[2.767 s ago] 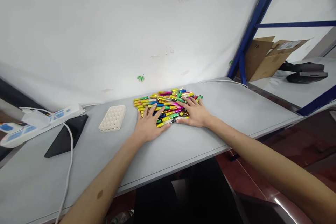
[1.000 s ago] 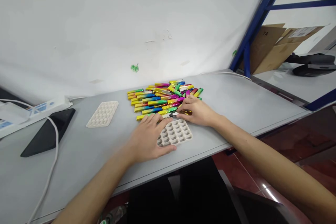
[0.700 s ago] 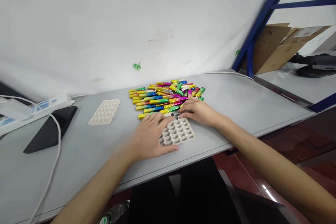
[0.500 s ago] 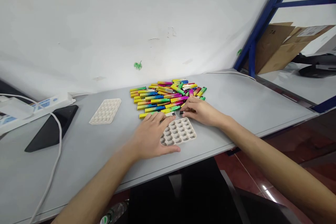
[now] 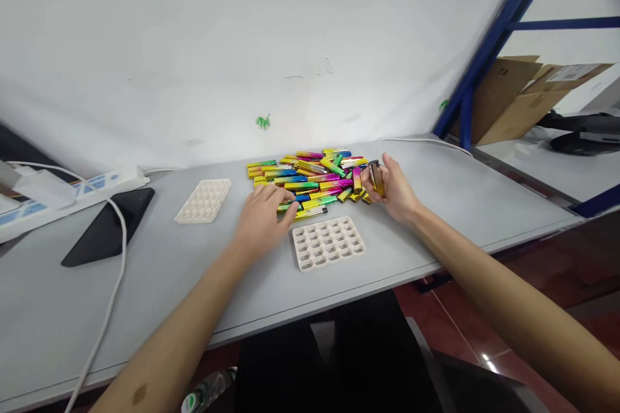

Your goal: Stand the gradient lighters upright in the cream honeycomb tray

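Note:
Several shiny lighters (image 5: 320,187) in yellow, green, blue and magenta lie heaped against the wall side of the table. My right hand (image 5: 394,190) is raised at the heap's right edge, its fingers closed on a gold lighter (image 5: 376,179) with a dark top, held roughly upright. Whether it holds more than one cannot be made out. At the heap's front left, my left hand (image 5: 264,219) has its thumb and fingers bent around a green-ended lighter (image 5: 285,208) still lying in the heap. In front sits a white tray (image 5: 329,242) with rows of vacant slots.
A second white tray (image 5: 203,201) lies to the left. Farther left are a black phone-like slab (image 5: 109,229), a white power strip (image 5: 104,184) and a white cable (image 5: 116,284). Blue shelf posts (image 5: 465,119) and cardboard boxes (image 5: 513,93) stand at the right.
My right hand has lifted from the heap's front and moved right with the lighter turned upright. My left hand has moved back off the tray, its thumb drawn in toward the fingers.

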